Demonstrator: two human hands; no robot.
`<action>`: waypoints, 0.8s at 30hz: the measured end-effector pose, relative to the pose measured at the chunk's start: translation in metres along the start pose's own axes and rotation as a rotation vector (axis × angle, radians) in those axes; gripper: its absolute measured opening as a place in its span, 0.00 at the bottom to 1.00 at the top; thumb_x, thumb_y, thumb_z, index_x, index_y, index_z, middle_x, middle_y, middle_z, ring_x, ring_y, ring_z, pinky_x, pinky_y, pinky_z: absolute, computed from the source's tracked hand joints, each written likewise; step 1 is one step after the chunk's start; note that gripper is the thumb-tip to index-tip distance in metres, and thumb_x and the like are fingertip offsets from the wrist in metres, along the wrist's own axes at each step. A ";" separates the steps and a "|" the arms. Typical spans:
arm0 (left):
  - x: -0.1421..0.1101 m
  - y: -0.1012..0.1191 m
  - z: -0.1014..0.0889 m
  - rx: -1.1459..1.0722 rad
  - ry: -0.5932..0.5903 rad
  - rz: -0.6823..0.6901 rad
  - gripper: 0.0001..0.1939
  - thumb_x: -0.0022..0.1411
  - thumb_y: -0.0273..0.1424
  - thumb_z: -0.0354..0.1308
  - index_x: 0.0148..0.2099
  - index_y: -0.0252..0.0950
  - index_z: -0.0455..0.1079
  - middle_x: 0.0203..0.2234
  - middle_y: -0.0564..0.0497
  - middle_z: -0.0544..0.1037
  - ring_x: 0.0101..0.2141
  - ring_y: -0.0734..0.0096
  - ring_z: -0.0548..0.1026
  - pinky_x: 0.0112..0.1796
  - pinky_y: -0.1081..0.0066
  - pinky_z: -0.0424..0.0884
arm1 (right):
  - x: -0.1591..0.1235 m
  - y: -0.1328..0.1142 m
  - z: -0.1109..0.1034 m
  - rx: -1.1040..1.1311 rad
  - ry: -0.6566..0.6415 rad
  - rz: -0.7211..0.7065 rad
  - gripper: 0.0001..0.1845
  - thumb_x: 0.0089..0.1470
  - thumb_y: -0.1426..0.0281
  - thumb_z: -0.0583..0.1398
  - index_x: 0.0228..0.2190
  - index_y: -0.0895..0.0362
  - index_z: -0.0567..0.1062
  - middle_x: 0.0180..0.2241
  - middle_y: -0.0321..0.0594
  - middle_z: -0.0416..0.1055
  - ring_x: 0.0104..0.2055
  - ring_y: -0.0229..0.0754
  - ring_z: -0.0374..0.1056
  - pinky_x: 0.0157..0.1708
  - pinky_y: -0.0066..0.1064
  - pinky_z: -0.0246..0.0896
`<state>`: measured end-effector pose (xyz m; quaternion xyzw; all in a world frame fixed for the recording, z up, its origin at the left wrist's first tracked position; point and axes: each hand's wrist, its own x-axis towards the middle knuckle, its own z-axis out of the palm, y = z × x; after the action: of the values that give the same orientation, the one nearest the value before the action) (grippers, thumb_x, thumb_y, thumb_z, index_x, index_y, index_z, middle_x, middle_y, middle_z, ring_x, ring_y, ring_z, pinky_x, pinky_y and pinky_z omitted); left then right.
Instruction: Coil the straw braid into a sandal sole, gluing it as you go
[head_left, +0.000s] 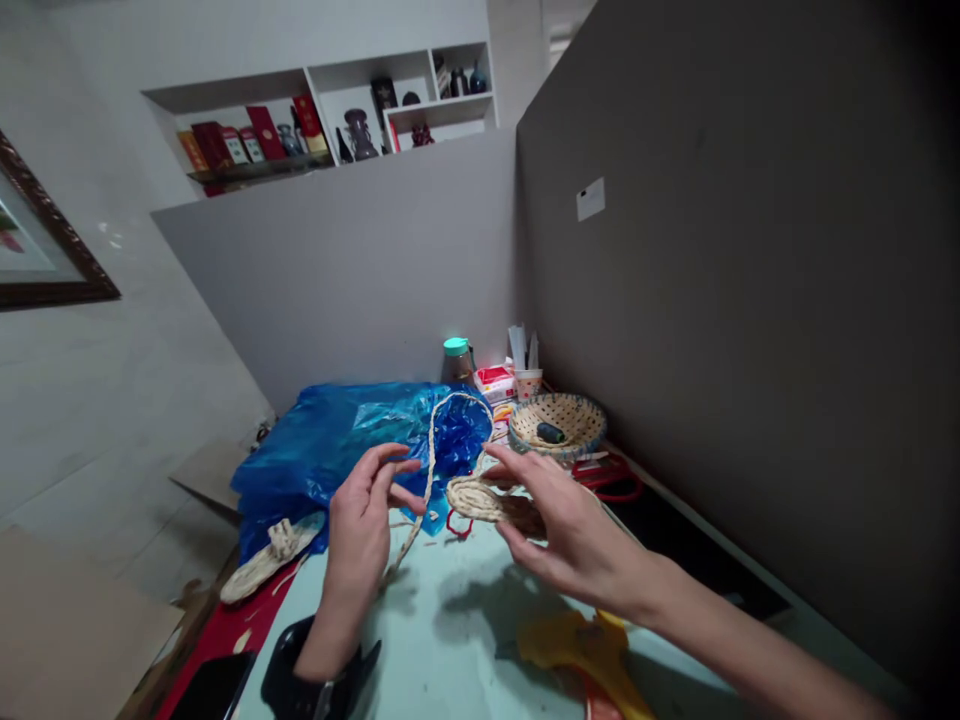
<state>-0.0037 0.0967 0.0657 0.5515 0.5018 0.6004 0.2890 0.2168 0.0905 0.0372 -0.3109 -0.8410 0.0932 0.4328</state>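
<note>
My right hand (566, 515) grips a flat, oval coil of pale braided straw cord (474, 497) between thumb and fingers, above the table. A loose length of the same cord (430, 450) arches up from the coil and drops past my left hand (369, 515). The fingers of that hand are curved and apart, with the cord beside the thumb and fingertips; whether they touch it I cannot tell. Below my right hand lies a yellow hot glue gun (581, 650). On the left rests a straw slipper-like piece (266, 565) with a woven strap.
A blue plastic bag (352, 430) fills the back left of the pale green table (427, 640). At the back right are a woven basket (585, 412) with a dark thread spool (550, 433), red-handled scissors (619, 480), a paper cup (528, 384) and a jar (457, 362). Grey partitions (697, 300) enclose the table.
</note>
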 end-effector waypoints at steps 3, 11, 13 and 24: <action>0.001 -0.015 -0.003 0.022 -0.028 0.016 0.18 0.58 0.39 0.62 0.49 0.38 0.72 0.48 0.44 0.80 0.38 0.61 0.81 0.37 0.64 0.78 | 0.003 0.001 0.003 -0.050 -0.023 -0.027 0.35 0.56 0.77 0.57 0.64 0.60 0.54 0.50 0.51 0.73 0.48 0.53 0.66 0.49 0.52 0.64; -0.013 -0.034 -0.010 0.140 0.056 -0.014 0.14 0.62 0.39 0.58 0.45 0.37 0.77 0.27 0.53 0.80 0.26 0.70 0.77 0.34 0.69 0.73 | 0.020 0.005 0.013 -0.129 -0.118 -0.096 0.33 0.56 0.79 0.55 0.62 0.68 0.58 0.45 0.57 0.72 0.45 0.55 0.64 0.44 0.51 0.65; -0.013 -0.039 -0.012 0.144 0.042 -0.033 0.15 0.64 0.40 0.56 0.46 0.36 0.76 0.25 0.54 0.78 0.25 0.70 0.78 0.33 0.69 0.73 | 0.026 0.007 0.015 -0.140 -0.145 -0.115 0.33 0.55 0.80 0.55 0.62 0.69 0.58 0.45 0.58 0.71 0.44 0.55 0.64 0.43 0.51 0.65; -0.019 -0.047 -0.013 0.266 -0.040 -0.090 0.18 0.68 0.41 0.52 0.47 0.35 0.76 0.11 0.61 0.67 0.11 0.77 0.63 0.17 0.75 0.61 | 0.032 0.014 0.014 -0.099 -0.278 -0.230 0.33 0.60 0.81 0.54 0.65 0.67 0.52 0.41 0.51 0.71 0.43 0.51 0.62 0.43 0.44 0.65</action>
<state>-0.0213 0.0918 0.0164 0.5737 0.5954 0.5039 0.2498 0.1982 0.1221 0.0443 -0.2177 -0.9263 0.0435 0.3043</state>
